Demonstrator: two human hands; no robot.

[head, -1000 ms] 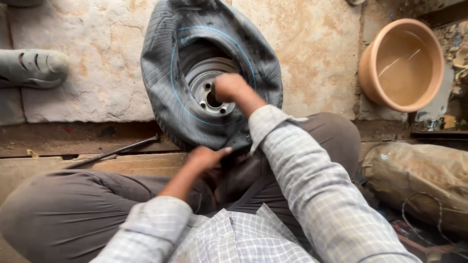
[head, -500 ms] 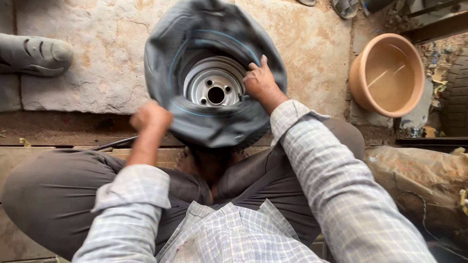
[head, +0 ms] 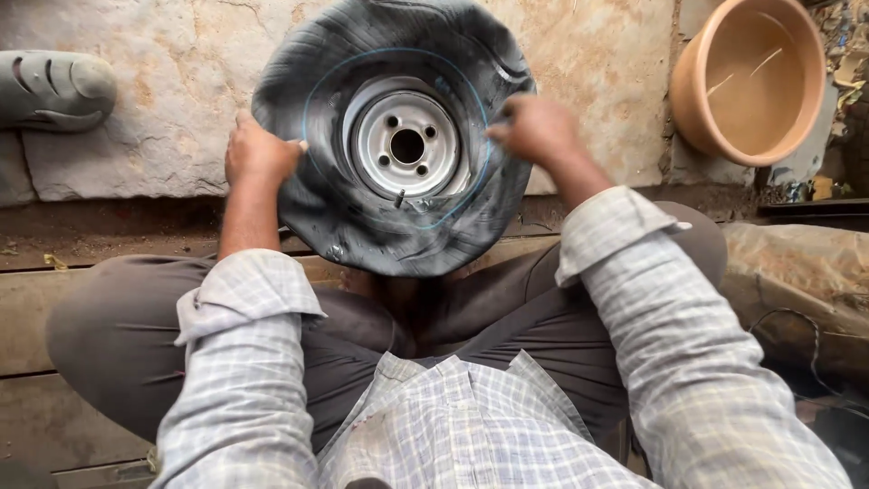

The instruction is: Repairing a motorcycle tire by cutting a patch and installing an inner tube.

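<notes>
Your view: even, soft daylight, no hard shadows. Brightest on stone slab (head: 136,136) at top; dimmer toward bottom right corner. Shade pools under tyre (head: 398,226) and between your knees. Mild sheen on metal rim (head: 407,145), no blown glare. Your right hand (head: 534,127) slightly motion-blurred; left hand (head: 258,154) sharper. Wide-lens bending at edges: bowl (head: 751,81) and sleeves stretched. Shirt close to lens, soft.
</notes>
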